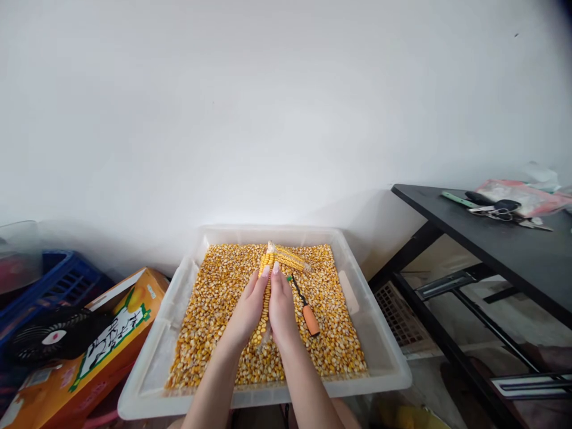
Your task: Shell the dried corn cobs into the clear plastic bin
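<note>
Forearms extended, a cob is clasped between left hand and right hand; shelling seems underway, firm pressure needed next.

Translucent, smooth plastic with a soft sheen is seen in the tub. Within it, glossy, hard-looking kernels are heaped, a rough, ridged surface is shown by the corn cob, and the orange grip of the tool is finished matt. Behind the tub, a smooth, matt wall is seen; left of it, printed cardboard is presented by the box; right of it, the bench is topped in dark matt, with shiny metal keys.
</note>
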`<state>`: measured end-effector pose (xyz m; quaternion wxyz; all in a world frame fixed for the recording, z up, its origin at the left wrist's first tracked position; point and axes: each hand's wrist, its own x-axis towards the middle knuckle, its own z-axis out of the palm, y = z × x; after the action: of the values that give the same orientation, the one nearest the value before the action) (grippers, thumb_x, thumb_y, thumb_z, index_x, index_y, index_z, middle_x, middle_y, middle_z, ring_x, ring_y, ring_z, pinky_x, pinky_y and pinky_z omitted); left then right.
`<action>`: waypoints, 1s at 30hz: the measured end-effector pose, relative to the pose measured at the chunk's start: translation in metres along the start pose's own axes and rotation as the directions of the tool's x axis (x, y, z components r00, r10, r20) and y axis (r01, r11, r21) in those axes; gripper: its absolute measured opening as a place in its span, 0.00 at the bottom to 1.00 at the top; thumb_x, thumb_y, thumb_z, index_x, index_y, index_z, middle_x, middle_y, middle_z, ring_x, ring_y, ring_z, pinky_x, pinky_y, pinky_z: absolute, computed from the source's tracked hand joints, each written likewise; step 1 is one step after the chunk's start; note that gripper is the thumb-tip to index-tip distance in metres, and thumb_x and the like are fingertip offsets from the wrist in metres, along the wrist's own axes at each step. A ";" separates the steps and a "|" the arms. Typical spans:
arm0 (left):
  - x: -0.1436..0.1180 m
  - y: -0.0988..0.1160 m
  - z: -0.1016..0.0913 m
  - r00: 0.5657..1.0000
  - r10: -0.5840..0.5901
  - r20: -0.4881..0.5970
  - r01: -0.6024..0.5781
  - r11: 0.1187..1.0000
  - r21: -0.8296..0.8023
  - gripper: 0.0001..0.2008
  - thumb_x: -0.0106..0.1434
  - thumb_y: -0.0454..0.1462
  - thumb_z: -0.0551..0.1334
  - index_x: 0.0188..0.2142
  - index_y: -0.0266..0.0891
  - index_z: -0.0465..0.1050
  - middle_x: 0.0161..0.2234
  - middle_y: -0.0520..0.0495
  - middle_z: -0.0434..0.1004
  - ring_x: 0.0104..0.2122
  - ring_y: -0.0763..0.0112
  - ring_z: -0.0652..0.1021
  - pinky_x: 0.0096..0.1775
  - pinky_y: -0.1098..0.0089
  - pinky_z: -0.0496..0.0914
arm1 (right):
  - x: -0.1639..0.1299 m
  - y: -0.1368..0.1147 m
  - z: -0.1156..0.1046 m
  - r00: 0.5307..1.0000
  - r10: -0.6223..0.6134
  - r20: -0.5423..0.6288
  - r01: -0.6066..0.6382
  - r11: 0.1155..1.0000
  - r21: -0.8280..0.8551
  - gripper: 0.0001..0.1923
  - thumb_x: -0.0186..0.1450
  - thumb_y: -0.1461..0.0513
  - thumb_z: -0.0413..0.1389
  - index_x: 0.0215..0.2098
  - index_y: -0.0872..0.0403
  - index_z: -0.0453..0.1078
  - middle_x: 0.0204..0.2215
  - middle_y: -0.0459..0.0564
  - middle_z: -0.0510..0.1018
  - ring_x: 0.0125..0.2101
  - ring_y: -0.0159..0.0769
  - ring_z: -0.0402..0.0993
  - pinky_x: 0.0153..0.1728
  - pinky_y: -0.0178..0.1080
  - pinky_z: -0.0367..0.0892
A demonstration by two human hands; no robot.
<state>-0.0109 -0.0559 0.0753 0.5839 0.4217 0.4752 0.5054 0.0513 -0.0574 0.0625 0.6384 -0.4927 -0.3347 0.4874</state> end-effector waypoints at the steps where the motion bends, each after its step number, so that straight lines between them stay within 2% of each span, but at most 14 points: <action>1: 0.000 -0.001 0.000 1.000 -0.004 -0.002 0.004 1.000 0.017 0.15 0.60 0.45 0.59 0.43 0.44 0.75 0.50 0.48 0.73 0.58 0.62 0.63 0.57 0.67 0.58 | 0.000 0.001 0.000 1.000 0.008 -0.001 -0.008 1.000 -0.001 0.23 0.64 0.49 0.47 0.47 0.53 0.70 0.48 0.52 0.74 0.50 0.38 0.67 0.53 0.38 0.58; 7: -0.001 0.000 -0.003 0.999 0.005 0.034 -0.011 0.987 0.158 0.22 0.63 0.47 0.53 0.53 0.40 0.68 0.58 0.47 0.64 0.60 0.64 0.60 0.60 0.64 0.52 | -0.002 0.003 0.000 0.998 0.054 -0.018 -0.054 0.998 0.012 0.27 0.64 0.46 0.45 0.47 0.55 0.70 0.45 0.53 0.76 0.49 0.40 0.69 0.52 0.38 0.59; 10: 0.000 0.000 -0.003 0.999 0.009 0.045 -0.018 0.982 0.186 0.24 0.64 0.48 0.51 0.55 0.39 0.66 0.58 0.46 0.63 0.60 0.63 0.61 0.60 0.63 0.54 | -0.002 0.000 -0.001 0.997 0.079 -0.021 -0.078 0.995 0.055 0.27 0.63 0.45 0.45 0.47 0.54 0.70 0.46 0.52 0.75 0.49 0.39 0.69 0.50 0.37 0.60; 13: 0.001 -0.003 -0.004 0.997 -0.008 0.075 -0.011 0.969 0.248 0.26 0.64 0.50 0.50 0.56 0.39 0.65 0.60 0.46 0.60 0.61 0.62 0.59 0.60 0.62 0.54 | 0.000 -0.004 -0.003 0.998 0.059 -0.009 -0.058 0.996 0.074 0.27 0.63 0.45 0.45 0.47 0.54 0.70 0.45 0.52 0.76 0.48 0.39 0.69 0.48 0.37 0.62; 18: 0.002 -0.008 -0.005 0.994 -0.073 0.083 0.040 0.938 0.344 0.29 0.63 0.52 0.51 0.58 0.39 0.61 0.63 0.45 0.52 0.63 0.62 0.52 0.61 0.60 0.47 | 0.004 -0.005 -0.005 0.998 0.015 -0.064 -0.014 1.000 0.022 0.26 0.63 0.47 0.47 0.48 0.56 0.69 0.44 0.53 0.76 0.47 0.38 0.69 0.50 0.37 0.60; 23: 0.002 -0.007 -0.005 0.993 -0.092 0.076 0.061 0.938 0.342 0.31 0.62 0.53 0.51 0.59 0.39 0.60 0.63 0.45 0.50 0.63 0.63 0.51 0.62 0.60 0.45 | 0.003 -0.002 -0.006 0.997 0.017 -0.072 -0.019 1.000 -0.019 0.26 0.64 0.47 0.45 0.48 0.57 0.69 0.48 0.55 0.73 0.50 0.39 0.67 0.52 0.38 0.58; 26: 0.001 -0.006 -0.006 0.993 -0.075 0.092 0.039 0.939 0.342 0.30 0.62 0.53 0.51 0.59 0.40 0.61 0.63 0.46 0.51 0.63 0.61 0.51 0.62 0.59 0.46 | 0.003 -0.004 -0.009 0.998 0.002 -0.056 -0.004 0.999 -0.039 0.25 0.64 0.47 0.45 0.45 0.56 0.70 0.45 0.54 0.75 0.49 0.40 0.68 0.50 0.37 0.60; 30: 0.000 -0.004 -0.007 0.982 -0.070 0.173 0.007 0.940 0.341 0.30 0.62 0.53 0.52 0.58 0.41 0.63 0.62 0.47 0.53 0.63 0.60 0.51 0.62 0.59 0.46 | 0.008 -0.005 -0.013 0.997 -0.022 -0.077 0.013 0.994 -0.112 0.24 0.63 0.47 0.46 0.41 0.56 0.71 0.40 0.54 0.77 0.48 0.42 0.68 0.46 0.38 0.61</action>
<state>-0.0169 -0.0566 0.0696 0.5537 0.5509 0.5076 0.3637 0.0674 -0.0538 0.0628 0.6266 -0.5435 -0.3405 0.4427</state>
